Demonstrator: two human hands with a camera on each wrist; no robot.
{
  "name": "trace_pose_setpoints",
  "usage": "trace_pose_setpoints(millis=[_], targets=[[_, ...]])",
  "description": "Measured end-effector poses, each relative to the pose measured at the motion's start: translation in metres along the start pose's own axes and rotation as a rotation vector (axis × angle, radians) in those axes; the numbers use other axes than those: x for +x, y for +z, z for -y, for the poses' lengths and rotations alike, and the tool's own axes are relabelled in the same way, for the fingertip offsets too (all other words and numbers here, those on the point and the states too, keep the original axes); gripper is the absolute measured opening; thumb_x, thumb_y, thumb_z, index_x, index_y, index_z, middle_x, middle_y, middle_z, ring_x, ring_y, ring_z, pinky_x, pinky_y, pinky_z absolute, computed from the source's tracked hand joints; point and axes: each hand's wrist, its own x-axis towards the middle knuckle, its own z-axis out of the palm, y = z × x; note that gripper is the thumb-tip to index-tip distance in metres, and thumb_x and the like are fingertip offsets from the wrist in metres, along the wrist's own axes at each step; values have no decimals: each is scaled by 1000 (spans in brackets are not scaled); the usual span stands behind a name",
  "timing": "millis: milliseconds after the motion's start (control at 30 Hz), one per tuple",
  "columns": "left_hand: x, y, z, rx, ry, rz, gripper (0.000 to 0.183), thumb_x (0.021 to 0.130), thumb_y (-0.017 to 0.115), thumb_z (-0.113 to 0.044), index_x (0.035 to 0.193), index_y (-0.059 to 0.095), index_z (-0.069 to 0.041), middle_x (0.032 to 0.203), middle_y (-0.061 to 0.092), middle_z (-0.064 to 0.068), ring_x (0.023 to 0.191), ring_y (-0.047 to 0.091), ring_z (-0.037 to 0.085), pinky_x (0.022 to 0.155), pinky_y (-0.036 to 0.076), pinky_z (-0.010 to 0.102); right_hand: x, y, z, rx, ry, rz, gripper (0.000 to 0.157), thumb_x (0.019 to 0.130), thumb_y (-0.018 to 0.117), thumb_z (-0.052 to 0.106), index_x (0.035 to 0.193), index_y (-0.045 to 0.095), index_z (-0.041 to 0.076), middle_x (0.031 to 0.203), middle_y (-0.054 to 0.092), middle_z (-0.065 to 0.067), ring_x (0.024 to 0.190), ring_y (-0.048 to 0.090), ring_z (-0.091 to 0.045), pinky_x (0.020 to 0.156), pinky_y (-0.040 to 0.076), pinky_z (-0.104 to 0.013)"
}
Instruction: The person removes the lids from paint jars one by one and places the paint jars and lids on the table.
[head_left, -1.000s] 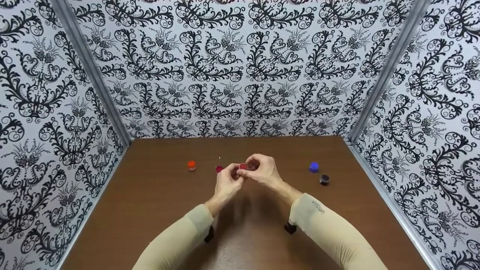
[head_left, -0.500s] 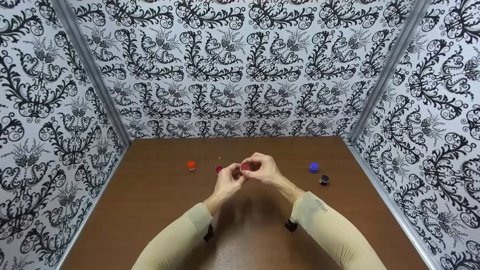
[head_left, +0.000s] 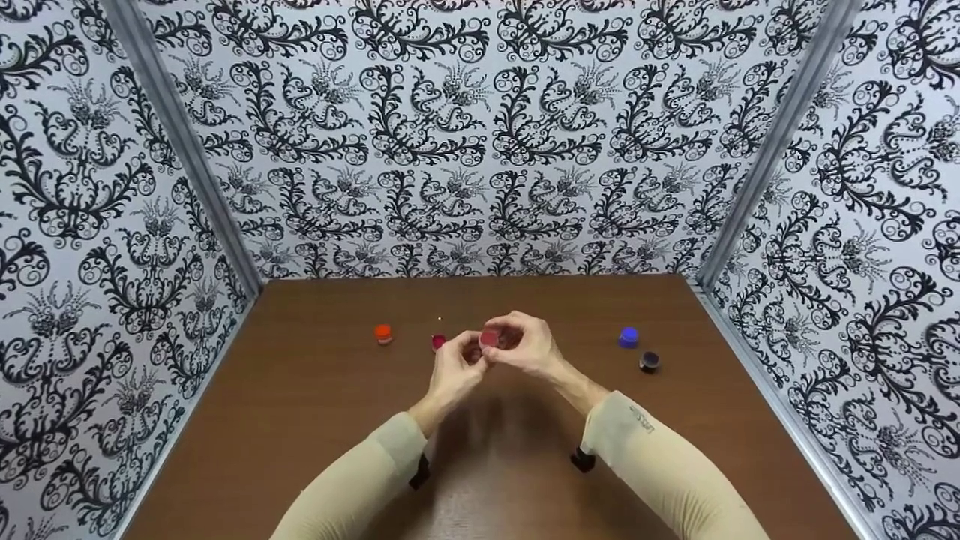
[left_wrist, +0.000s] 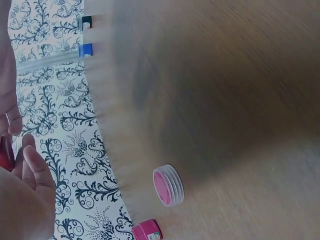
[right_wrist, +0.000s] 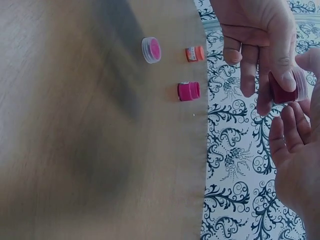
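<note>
A small red paint jar with a clear ribbed lid is held up between both hands. My left hand grips the jar's dark red body, its thumb lying along the side in the right wrist view. My right hand pinches the lid's rim with thumb and fingers. Below the hands, a pink jar stands uncapped on the table. Near it lies a clear lid with pink paint inside; in the head view the left hand hides this lid.
An orange jar stands to the left on the brown table. Off to the right are a blue jar and a black jar. Patterned walls enclose the table's back and sides.
The red jar has shifted slightly right and its round red face has turned more towards the head camera. Both hands keep hold of it; the jars on the table have not moved.
</note>
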Motion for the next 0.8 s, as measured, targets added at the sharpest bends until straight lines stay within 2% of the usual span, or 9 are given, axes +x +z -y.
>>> trace_pose_setpoints(millis=[100,233,333,533,800], targets=[[0,1,0,35,-5,-24,25,94,82,-4,119,81,-2,107,85,15,88,74,12,78,59,19,-1,2,1,-18,21,-44,42,82,99,15,118,82,2,100,81,-19,85,78,-34,77,65,-31],[0,2,-1,76,-2,-54,26,92,82,-4,118,82,-4,108,86,14,84,70,8,74,57,19,-2,5,3,-35,63,-94,41,79,103,20,109,80,6,94,82,-15,77,72,-15,71,59,-20],[0,3,-2,90,-3,-70,26,91,82,-5,117,82,-5,107,86,13,83,70,7,73,57,19,-2,6,4,-50,92,-112,41,77,106,25,102,78,8,87,81,-14,72,67,-7,67,56,-18],[-1,3,-3,107,-6,-71,24,93,83,-7,116,83,-5,102,86,11,82,69,7,74,57,19,-1,7,6,-83,123,-106,37,78,105,24,97,79,7,84,80,-13,70,64,-4,67,54,-18],[-4,-1,3,99,-14,-24,25,92,82,-7,117,83,-3,96,83,11,80,67,6,72,55,18,0,5,4,-89,70,-28,29,81,99,17,105,86,6,88,75,-16,74,65,-7,70,53,-16]])
